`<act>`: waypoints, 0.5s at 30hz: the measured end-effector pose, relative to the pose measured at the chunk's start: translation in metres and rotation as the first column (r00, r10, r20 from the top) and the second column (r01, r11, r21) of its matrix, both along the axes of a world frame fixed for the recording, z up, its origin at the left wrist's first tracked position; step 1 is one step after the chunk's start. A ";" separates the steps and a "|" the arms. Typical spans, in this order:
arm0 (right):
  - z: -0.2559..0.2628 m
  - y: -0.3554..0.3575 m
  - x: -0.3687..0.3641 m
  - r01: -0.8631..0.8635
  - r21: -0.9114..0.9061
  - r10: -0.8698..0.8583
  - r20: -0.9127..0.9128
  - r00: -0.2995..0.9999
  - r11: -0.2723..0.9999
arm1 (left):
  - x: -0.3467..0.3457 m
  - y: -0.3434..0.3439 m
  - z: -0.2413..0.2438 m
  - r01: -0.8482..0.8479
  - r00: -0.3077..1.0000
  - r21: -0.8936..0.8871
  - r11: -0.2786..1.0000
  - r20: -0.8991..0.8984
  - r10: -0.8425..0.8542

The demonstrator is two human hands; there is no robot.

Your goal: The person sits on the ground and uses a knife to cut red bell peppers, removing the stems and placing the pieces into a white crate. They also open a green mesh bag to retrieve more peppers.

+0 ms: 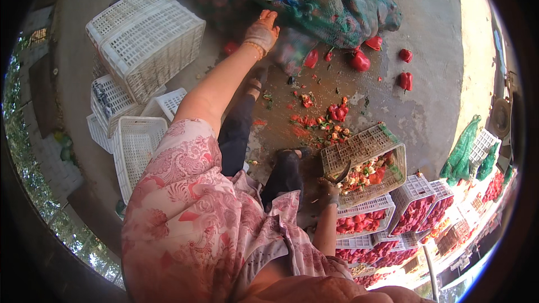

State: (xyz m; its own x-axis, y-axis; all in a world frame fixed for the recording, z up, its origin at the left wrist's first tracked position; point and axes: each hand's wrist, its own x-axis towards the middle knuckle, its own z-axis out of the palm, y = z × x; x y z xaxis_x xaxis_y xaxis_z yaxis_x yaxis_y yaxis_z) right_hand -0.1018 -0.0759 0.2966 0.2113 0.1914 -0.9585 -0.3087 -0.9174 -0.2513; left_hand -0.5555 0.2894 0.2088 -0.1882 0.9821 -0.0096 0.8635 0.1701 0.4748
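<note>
My left hand (262, 31), in a worn fingerless-looking glove with a beaded bracelet at the wrist, reaches out to green mesh sacks (337, 12) of red peppers. Its fingers are extended and apart, close to the mesh; contact cannot be told. My right hand (330, 189) is low beside a tilted plastic crate (362, 141) and grips a curved-blade knife (343, 173), whose handle is mostly hidden. Pepper cores and scraps (366, 176) lie in that crate. Loose red bell peppers (360, 61) lie by the sacks, with more cut scraps (332, 130) on the wet floor.
White plastic crates (147, 38) are stacked at the left, with an empty one (141, 147) leaning below. Several crates of red peppers (362, 222) stand at the lower right. Green netting (461, 151) lies farther right. My feet are on the concrete floor between them.
</note>
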 end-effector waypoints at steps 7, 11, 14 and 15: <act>-0.037 0.078 -0.146 0.033 0.044 -0.019 -0.293 0.956 0.999 | -0.074 0.133 -0.034 0.079 0.927 -0.379 0.922 -0.313 -0.209; -0.053 0.143 -0.197 -0.023 0.085 0.048 -0.308 0.950 0.996 | -0.093 0.129 -0.044 0.132 0.937 -0.398 0.908 -0.248 -0.245; -0.071 0.199 -0.221 -0.017 0.121 0.045 -0.229 0.972 0.992 | -0.087 0.085 -0.038 0.189 0.978 -0.282 0.941 -0.035 -0.207; -0.077 0.218 -0.227 -0.035 0.149 0.065 -0.198 0.978 0.988 | -0.082 0.066 -0.032 0.210 0.977 -0.236 0.949 0.089 -0.195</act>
